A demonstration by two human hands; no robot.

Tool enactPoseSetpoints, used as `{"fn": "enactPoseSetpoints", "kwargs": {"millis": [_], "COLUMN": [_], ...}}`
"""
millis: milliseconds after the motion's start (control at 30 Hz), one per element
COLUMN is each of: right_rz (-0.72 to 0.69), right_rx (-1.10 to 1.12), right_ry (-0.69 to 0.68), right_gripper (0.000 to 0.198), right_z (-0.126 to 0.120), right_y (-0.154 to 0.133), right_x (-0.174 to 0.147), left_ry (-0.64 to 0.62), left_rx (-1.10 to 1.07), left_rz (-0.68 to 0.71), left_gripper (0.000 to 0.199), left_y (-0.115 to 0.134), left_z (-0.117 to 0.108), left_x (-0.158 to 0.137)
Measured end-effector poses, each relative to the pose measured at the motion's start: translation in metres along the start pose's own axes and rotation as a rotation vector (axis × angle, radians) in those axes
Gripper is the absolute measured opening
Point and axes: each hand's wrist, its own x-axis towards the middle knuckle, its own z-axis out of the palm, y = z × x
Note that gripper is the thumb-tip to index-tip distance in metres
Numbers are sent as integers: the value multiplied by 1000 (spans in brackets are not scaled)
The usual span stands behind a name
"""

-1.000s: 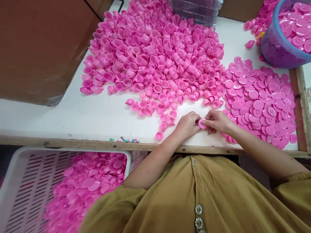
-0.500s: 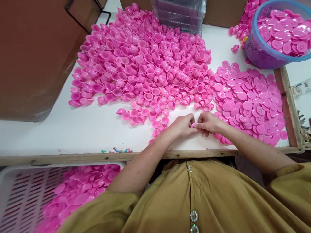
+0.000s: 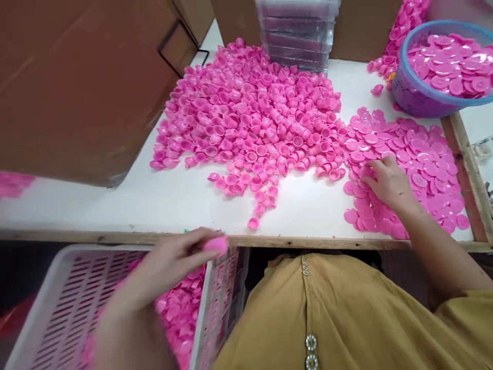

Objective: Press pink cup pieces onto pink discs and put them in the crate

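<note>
My left hand [image 3: 181, 259] is over the front edge of the table, above a white plastic basket. Its thumb and fingers pinch a small pink toy saucer [image 3: 216, 245]; whether a cup is on the far side of it is hidden. My right hand [image 3: 391, 185] reaches down onto a spread of pink toy saucers [image 3: 421, 154] at the right, thumb and forefinger apart at the surface. Left of that spread lies a big heap of pink toy cups [image 3: 250, 113], with a short trail of cups running toward the table edge.
The white basket [image 3: 61, 257] below the table holds many pink pieces. A blue-rimmed basket [image 3: 404, 67] full of saucers stands at the back right. A large brown cardboard box [image 3: 77, 92] takes up the left, and clear plastic packs [image 3: 296, 38] are stacked behind the cups. A wooden strip [image 3: 292, 241] edges the table.
My hands, together at the table's front before, have parted. The left has moved left over the white basket with a saucer; the right has moved onto the saucer spread. The view has shifted left.
</note>
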Motion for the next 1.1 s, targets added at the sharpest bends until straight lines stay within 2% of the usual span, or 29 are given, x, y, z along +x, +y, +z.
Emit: {"fn": "enactPoseSetpoints", "kwargs": {"millis": [67, 100, 167, 200, 267, 333, 400, 467, 600, 700, 833, 900, 967, 1100], "right_rz": [-34, -43, -48, -41, -19, -11, -22, -40, -12, 66, 168, 195, 209, 219], "right_rx": [-5, 12, 70, 107, 193, 289, 376, 447, 585, 756, 1046, 1126, 1143, 1097], "right_ry": [15, 16, -1, -10, -21, -22, -27, -37, -110, -188, -277, -322, -369, -435], "right_gripper": [28, 24, 16, 13, 13, 13, 12, 14, 17, 20, 29, 33, 35, 36], "right_z": [4, 6, 6, 5, 0, -5, -9, -8, 4, 14, 22, 23, 23, 24], "right_y": [9, 11, 9, 5, -5, -18, -31, -41, -46, -43, -39, -38, -39, -44], "right_x": [2, 2, 2, 2, 0, -4, -11, -19, -33, -37, -35, -34, -34, -32], "left_ry": [120, 195, 344, 419, 539, 579, 533, 440, 274, 253, 137, 102, 140, 251], "left_rx": [200, 285, 361, 352, 304, 332, 452, 594, 734, 575, -48, -243, -224, 41], "left_rz": [-238, -308, -325, -272, -108, 100, 235, 274, 271, 329, 423, 427, 433, 493], "left_gripper": [40, 41, 43, 43, 41, 37, 34, 31, 26, 26, 26, 24, 22, 21], "left_y": [-41, -54, -57, -48, -15, 28, 65, 90, 105, 108, 122, 129, 133, 128], "left_z": [-21, -25, -19, -10, 14, 38, 56, 66, 68, 68, 91, 110, 128, 144], "left_x": [-33, -42, -43, -35, -4, 37, 76, 104, 130, 132, 131, 133, 136, 139]}}
